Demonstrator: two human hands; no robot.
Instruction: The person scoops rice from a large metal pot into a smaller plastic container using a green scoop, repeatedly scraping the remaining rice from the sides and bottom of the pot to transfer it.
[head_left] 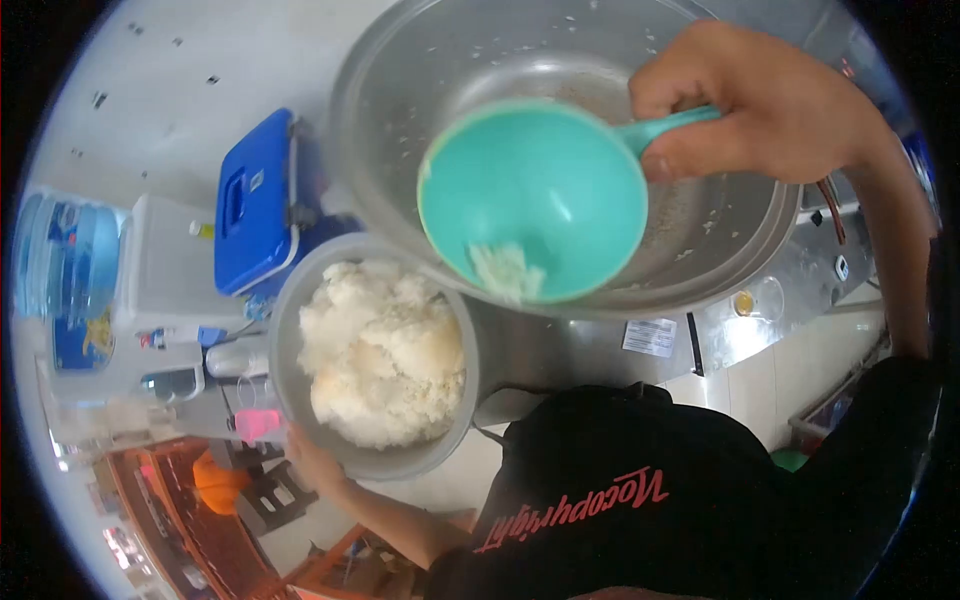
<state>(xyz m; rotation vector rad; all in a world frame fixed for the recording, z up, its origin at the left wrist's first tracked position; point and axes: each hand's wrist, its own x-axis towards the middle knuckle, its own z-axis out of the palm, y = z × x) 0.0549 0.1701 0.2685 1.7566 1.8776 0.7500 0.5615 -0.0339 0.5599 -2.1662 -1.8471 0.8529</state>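
Observation:
My right hand (770, 105) grips the handle of a teal plastic scoop (530, 195), held tilted over the rim of a large steel pot (420, 70). A small clump of cooked rice clings inside the scoop's lower edge. The big pot is nearly bare, with scattered grains on its walls. Just below the scoop sits a smaller grey bowl (290, 310) heaped with white cooked rice (385, 355). My left hand (310, 462) holds this bowl from underneath at its lower left edge.
A blue cooler box (255, 200) and a white container (165, 260) stand left of the pot. A large water bottle (60, 250) is at the far left. A steel counter (760, 300) lies under the pot. My black shirt fills the lower right.

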